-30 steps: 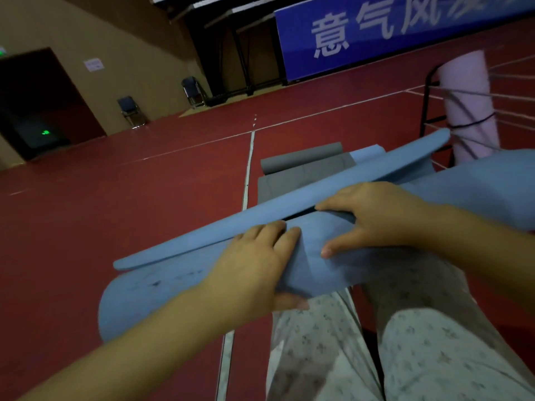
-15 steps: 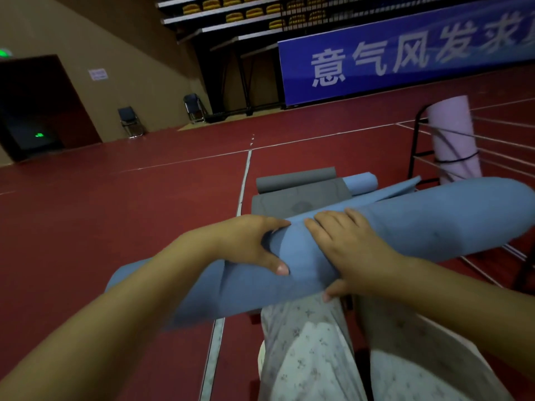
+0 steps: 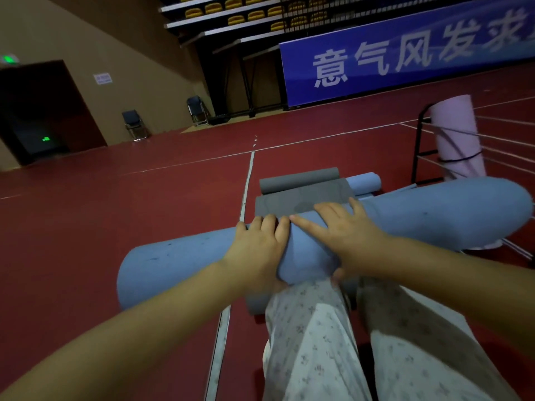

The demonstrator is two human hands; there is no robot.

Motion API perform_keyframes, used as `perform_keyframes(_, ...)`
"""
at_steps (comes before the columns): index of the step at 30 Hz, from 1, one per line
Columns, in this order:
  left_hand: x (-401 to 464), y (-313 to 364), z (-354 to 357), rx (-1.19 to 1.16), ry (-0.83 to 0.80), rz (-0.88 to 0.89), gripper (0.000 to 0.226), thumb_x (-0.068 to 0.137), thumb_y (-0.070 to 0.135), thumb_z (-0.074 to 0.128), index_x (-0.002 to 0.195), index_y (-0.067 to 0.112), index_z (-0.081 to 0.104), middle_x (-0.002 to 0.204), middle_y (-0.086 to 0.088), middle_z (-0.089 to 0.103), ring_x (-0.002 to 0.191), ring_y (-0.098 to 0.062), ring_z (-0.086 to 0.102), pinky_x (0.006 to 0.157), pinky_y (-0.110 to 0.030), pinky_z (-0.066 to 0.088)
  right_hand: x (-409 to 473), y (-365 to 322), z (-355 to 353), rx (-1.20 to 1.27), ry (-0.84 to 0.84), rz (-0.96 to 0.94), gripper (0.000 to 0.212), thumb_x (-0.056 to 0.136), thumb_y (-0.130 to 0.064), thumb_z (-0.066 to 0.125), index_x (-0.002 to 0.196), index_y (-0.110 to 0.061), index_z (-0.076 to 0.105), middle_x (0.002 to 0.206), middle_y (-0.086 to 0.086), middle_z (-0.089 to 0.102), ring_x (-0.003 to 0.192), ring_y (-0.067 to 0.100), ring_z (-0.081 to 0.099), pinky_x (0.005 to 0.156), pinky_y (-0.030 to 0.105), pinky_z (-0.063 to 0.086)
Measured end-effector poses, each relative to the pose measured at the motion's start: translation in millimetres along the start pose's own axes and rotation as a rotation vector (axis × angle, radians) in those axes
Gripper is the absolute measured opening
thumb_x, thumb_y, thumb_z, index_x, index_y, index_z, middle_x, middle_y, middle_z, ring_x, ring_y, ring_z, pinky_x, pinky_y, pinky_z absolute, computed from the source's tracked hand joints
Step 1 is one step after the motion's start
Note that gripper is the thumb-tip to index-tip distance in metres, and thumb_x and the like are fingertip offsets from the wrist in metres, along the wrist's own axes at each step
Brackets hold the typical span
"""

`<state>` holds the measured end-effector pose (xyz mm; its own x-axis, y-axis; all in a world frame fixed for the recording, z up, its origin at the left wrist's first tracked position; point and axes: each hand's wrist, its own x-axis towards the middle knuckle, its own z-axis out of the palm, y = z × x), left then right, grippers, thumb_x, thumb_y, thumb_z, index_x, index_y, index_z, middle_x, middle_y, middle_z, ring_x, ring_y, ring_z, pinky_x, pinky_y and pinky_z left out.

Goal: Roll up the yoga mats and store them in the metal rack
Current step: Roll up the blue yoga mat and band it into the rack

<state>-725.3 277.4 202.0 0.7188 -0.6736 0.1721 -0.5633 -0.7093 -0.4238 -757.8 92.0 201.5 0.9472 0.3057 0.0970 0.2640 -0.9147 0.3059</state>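
A rolled blue yoga mat (image 3: 434, 212) lies across my front at knee height, its ends pointing left and right. My left hand (image 3: 257, 250) grips the roll near its middle, fingers curled over the top. Beside it my right hand (image 3: 344, 235) wraps the roll, fingers over the top and thumb beneath. At the right stands the black metal rack (image 3: 418, 151) with a pink rolled mat (image 3: 457, 137) upright inside. On the floor ahead lie a grey mat (image 3: 301, 192), partly rolled at its far end, and a second blue mat (image 3: 364, 182), also rolled at its far end.
Red sports floor (image 3: 144, 212) with white lines stretches all round. My legs in pale patterned trousers (image 3: 318, 342) fill the bottom. Two folding chairs (image 3: 133, 124) stand by the far wall, near a dark doorway at the left. A blue banner (image 3: 405, 53) lines the back.
The loose flap of the blue mat has closed into a full roll. Both hands shifted over the top of the roll, and the view has lifted toward the hall.
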Motion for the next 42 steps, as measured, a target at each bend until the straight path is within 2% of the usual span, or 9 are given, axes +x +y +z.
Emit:
perform_keyframes(8, -13, 2, -9, -0.043, 0.106, 0.078, 0.106, 0.053, 0.057, 0.075, 0.137, 0.004, 0.039, 0.122, -0.012, 0.052, 0.108, -0.032, 0.055, 0.078, -0.048, 0.048, -33, -14, -12, -0.097, 0.125, 0.05, 0.12, 0.065, -0.055, 0.075, 0.147, -0.03, -0.009, 0.136, 0.013, 0.032, 0.12, 0.031, 0.038, 0.094, 0.049, 0.032)
perform_keyframes(14, -73, 48, 9, -0.072, 0.22, 0.104, 0.109, 0.037, 0.053, 0.077, 0.126, 0.002, 0.043, 0.113, -0.019, 0.058, 0.099, -0.038, 0.06, 0.071, -0.047, 0.048, -89, -33, 24, -0.036, 0.281, -0.002, 0.132, 0.012, -0.048, 0.086, 0.134, -0.02, 0.041, 0.109, 0.025, 0.059, 0.097, 0.039, 0.056, 0.074, 0.057, 0.046)
perform_keyframes(17, -61, 41, 2, -0.143, 0.139, 0.078, 0.108, 0.04, 0.058, 0.079, 0.128, 0.005, 0.045, 0.112, -0.013, 0.058, 0.094, -0.032, 0.063, 0.071, -0.046, 0.051, -70, -22, 6, -0.015, 0.111, -0.069, 0.133, 0.031, -0.058, 0.084, 0.143, -0.026, 0.021, 0.123, 0.019, 0.05, 0.108, 0.035, 0.053, 0.083, 0.055, 0.041)
perform_keyframes(20, -28, 17, -22, -0.274, -0.126, 0.126, 0.111, 0.053, 0.063, 0.079, 0.14, 0.016, 0.029, 0.119, 0.0, 0.05, 0.099, -0.022, 0.058, 0.08, -0.035, 0.048, -47, -4, -11, 0.101, -0.101, -0.07, 0.129, 0.057, -0.071, 0.071, 0.144, -0.036, -0.018, 0.151, 0.006, 0.014, 0.137, 0.027, 0.021, 0.108, 0.051, 0.021)
perform_keyframes(23, 7, -7, -30, -0.469, -0.397, 0.133, 0.103, 0.054, 0.058, 0.084, 0.135, 0.025, 0.031, 0.121, 0.009, 0.052, 0.105, -0.014, 0.056, 0.085, -0.027, 0.047, -37, -14, -13, 0.135, -0.098, -0.02, 0.129, 0.063, -0.07, 0.069, 0.147, -0.028, -0.019, 0.157, 0.007, -0.005, 0.145, 0.028, 0.002, 0.113, 0.058, 0.006)
perform_keyframes(28, 33, -37, -24, -0.771, -0.609, 0.083, 0.09, 0.057, 0.048, 0.088, 0.13, 0.034, 0.037, 0.119, 0.015, 0.058, 0.104, -0.008, 0.061, 0.089, -0.034, 0.054, -25, -44, -8, 0.049, 0.008, 0.046, 0.129, 0.064, -0.073, 0.065, 0.149, -0.017, -0.016, 0.154, 0.013, 0.005, 0.144, 0.031, 0.004, 0.11, 0.062, 0.001)
perform_keyframes(31, 38, -43, -22, -0.776, -0.617, 0.05, 0.09, 0.057, 0.056, 0.084, 0.133, 0.036, 0.039, 0.123, 0.015, 0.057, 0.109, -0.011, 0.06, 0.093, -0.037, 0.052, -12, -32, -13, 0.113, -0.027, 0.026, 0.127, 0.059, -0.074, 0.068, 0.149, -0.023, -0.005, 0.145, 0.008, 0.023, 0.136, 0.028, 0.021, 0.11, 0.06, 0.011)
perform_keyframes(37, 10, -35, -29, -0.428, -0.28, -0.039, 0.106, 0.06, 0.06, 0.079, 0.146, 0.024, 0.028, 0.137, 0.003, 0.042, 0.124, -0.024, 0.046, 0.099, -0.04, 0.042, 19, -5, -22, 0.24, -0.123, 0.0, 0.114, 0.051, -0.078, 0.069, 0.141, -0.03, 0.019, 0.131, 0.001, 0.043, 0.12, 0.025, 0.041, 0.097, 0.05, 0.031)
perform_keyframes(42, 7, -30, -16, -0.302, -0.268, -0.035, 0.117, 0.054, 0.06, 0.082, 0.147, 0.023, 0.02, 0.133, 0.0, 0.043, 0.117, -0.025, 0.046, 0.095, -0.042, 0.042, 32, 3, -30, 0.347, -0.16, -0.045, 0.113, 0.054, -0.072, 0.073, 0.143, -0.032, 0.017, 0.14, -0.004, 0.036, 0.128, 0.021, 0.035, 0.103, 0.052, 0.03)
